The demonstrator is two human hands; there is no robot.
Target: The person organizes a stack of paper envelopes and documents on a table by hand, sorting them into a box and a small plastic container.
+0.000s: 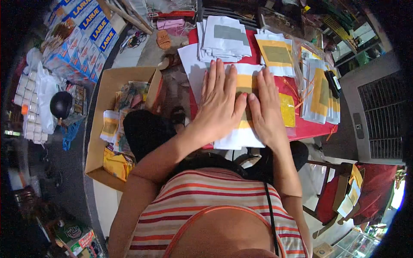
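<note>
Both my hands lie flat, fingers stretched forward, on a white sheet of paper (238,141) on a small red table (312,130). A gold-yellow strip (246,80) with a darker patch runs down the middle of the sheet, partly covered by my hands. My left hand (220,101) presses on its left side, my right hand (269,107) on its right, thumbs close together. Just beyond my fingertips rises a stack of white papers with grey patches (226,34). A flat yellow packet (287,109) rests right of my right hand.
More gold-and-white papers (275,50) lie at the table's back right. Bundled papers (318,92) with a black object (332,84) on top sit at its right edge. An open cardboard box (95,146) stands left of my leg; a chair (331,193) is at right.
</note>
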